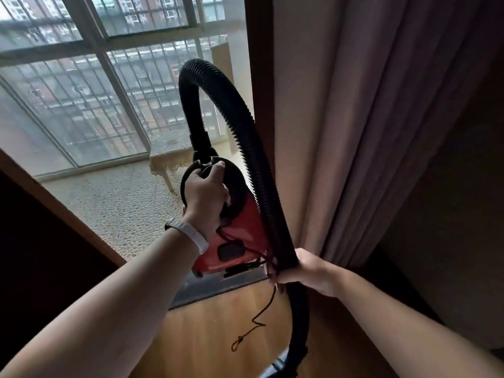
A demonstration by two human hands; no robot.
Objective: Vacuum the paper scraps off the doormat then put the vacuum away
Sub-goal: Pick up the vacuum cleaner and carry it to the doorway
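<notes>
A red and black canister vacuum [240,236] hangs in the air in front of me. My left hand [206,196] grips its black carry handle from above. Its black ribbed hose [231,105] loops up high and comes back down on the right. My right hand [302,270] grips the lower end of that hose, together with a thin dark red cord [259,320] that dangles toward the floor. Below my right hand the hose runs down out of view. No doormat or paper scraps are in view.
A pinkish curtain [368,132] hangs close on the right. Ahead, a doorway with a dark sill [207,290] leads to a pebble-patterned floor [122,203], a small table with a lace cloth [169,156] and tall barred windows [81,91]. Wood floor [212,336] lies below.
</notes>
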